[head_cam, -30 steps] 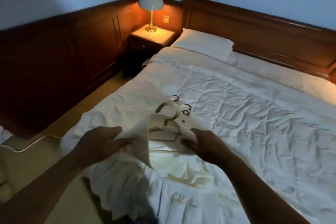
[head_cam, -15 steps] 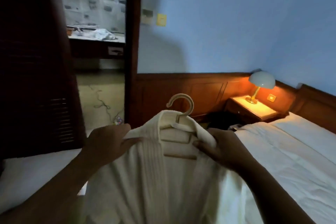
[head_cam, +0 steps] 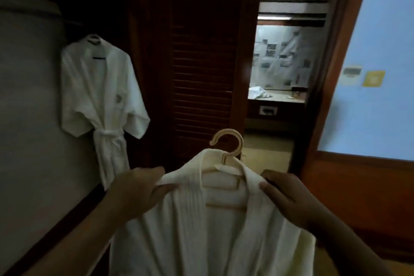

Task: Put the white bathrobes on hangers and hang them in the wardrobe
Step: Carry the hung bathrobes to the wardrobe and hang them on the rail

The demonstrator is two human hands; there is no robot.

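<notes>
Left hand [head_cam: 139,188], right hand [head_cam: 289,197] pinching held robe [head_cam: 201,231] at shoulders; robe sitting on hanger [head_cam: 228,143]. Step: hanging it in wardrobe [head_cam: 29,107]. Next: lifting, hooking hanger beside hung robe [head_cam: 100,96].

A: What do the hands hold?
B: The left hand [head_cam: 136,192] and right hand [head_cam: 289,199] each pinch a shoulder of a cream-white ribbed bathrobe [head_cam: 201,242]. It is draped on a pale beige plastic hanger [head_cam: 226,131] whose hook stands upright and free.
A: And the wardrobe?
B: To the left, a second white short-sleeved bathrobe [head_cam: 100,96] with a tied belt hangs inside the dark wooden wardrobe [head_cam: 33,119], beside a dark louvred door [head_cam: 201,85].
</notes>
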